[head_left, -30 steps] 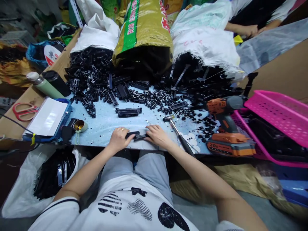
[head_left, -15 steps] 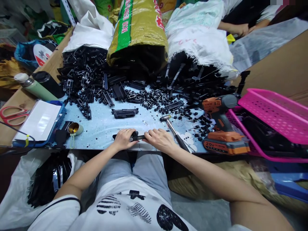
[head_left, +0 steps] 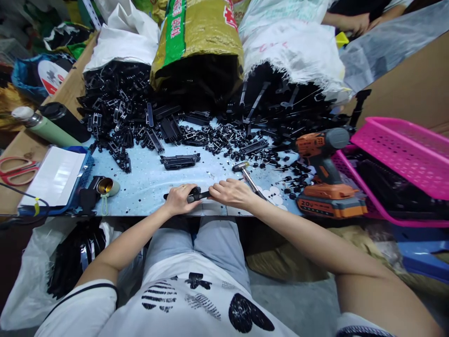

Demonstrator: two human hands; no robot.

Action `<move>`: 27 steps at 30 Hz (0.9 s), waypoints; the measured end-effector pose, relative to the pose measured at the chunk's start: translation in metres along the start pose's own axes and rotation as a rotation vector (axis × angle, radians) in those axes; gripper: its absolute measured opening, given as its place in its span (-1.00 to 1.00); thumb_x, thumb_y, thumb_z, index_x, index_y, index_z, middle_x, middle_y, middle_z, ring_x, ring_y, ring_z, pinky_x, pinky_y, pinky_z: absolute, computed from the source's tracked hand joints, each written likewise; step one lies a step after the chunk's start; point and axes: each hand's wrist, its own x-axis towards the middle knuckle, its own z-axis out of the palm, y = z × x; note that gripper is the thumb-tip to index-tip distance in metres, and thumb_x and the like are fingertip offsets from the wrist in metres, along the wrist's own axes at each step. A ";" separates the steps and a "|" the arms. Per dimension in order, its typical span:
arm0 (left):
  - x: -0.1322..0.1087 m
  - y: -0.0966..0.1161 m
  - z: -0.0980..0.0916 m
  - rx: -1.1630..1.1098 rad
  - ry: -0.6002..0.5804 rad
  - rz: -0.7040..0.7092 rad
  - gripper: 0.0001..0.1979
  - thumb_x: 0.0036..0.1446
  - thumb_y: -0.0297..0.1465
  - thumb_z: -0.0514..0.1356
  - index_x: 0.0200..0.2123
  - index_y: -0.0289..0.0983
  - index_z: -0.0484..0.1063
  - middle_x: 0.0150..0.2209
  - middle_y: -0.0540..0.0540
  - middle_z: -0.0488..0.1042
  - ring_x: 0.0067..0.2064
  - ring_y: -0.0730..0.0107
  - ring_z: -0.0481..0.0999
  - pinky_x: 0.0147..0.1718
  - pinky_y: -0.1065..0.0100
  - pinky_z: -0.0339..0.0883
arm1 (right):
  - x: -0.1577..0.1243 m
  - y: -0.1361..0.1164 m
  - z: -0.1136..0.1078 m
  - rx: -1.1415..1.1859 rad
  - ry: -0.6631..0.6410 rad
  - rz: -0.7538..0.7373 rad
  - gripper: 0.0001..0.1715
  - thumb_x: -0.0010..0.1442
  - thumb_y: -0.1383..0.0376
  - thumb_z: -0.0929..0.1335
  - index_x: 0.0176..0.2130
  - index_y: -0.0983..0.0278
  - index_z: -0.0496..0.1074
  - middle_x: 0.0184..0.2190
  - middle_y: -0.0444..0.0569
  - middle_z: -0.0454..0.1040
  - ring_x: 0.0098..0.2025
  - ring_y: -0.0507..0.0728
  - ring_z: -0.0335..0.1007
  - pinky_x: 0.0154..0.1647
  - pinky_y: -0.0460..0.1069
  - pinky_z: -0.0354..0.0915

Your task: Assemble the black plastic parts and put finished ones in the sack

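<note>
Both of my hands grip one slim black hinged part point(head_left: 199, 195) near the front edge of the blue work surface point(head_left: 140, 178). My left hand point(head_left: 179, 199) wraps around its body, and a dark end sticks out to the left. My right hand point(head_left: 229, 193) pinches a narrow bar that reaches from the body, slightly raised to the right. Fingers hide much of the part. Just beyond lies a similar black folded assembly point(head_left: 180, 161), apart from both hands. A hammer point(head_left: 249, 177) rests beside my right hand, with its lower handle hidden by my wrist.
Loose screws point(head_left: 228, 138) and heaped black parts point(head_left: 119, 112) spill from bags at the back. At right stand an orange cordless drill point(head_left: 324, 173) and a pink basket point(head_left: 403, 150). A small metal cup point(head_left: 108, 187) and red scissors point(head_left: 17, 171) sit left. A co-worker's hands point(head_left: 361, 23) show top right.
My right hand has risen slightly, tilting the bar upward at its right end. My left hand stays around the body. The whole view has shifted a little.
</note>
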 end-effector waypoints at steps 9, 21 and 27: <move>0.002 0.000 -0.002 -0.012 -0.002 -0.025 -0.51 0.04 -0.09 0.19 -0.03 -0.25 0.29 -0.17 -0.15 0.51 -0.16 0.20 0.53 -0.23 0.27 0.38 | 0.007 0.010 -0.002 -0.001 0.026 -0.086 -0.63 0.36 0.21 0.13 -0.35 0.32 0.34 -0.49 -0.05 0.39 -0.47 0.02 0.19 -0.45 0.00 -0.18; 0.004 0.001 -0.002 0.000 0.011 -0.078 -0.54 0.04 -0.12 0.20 -0.05 -0.25 0.30 -0.21 -0.13 0.51 -0.18 0.20 0.52 -0.25 0.27 0.38 | 0.011 0.016 0.000 -0.016 0.026 -0.119 -0.63 0.36 0.20 0.13 -0.35 0.33 0.34 -0.51 -0.06 0.38 -0.49 0.02 0.16 -0.46 0.00 -0.22; 0.001 -0.001 0.000 -0.001 -0.007 -0.024 -0.52 0.04 -0.10 0.20 -0.03 -0.24 0.29 -0.16 -0.14 0.50 -0.15 0.20 0.51 -0.22 0.27 0.38 | 0.008 0.012 0.002 -0.035 0.039 -0.077 -0.65 0.36 0.25 0.13 -0.34 0.34 0.35 -0.50 -0.05 0.38 -0.48 0.02 0.16 -0.46 0.00 -0.22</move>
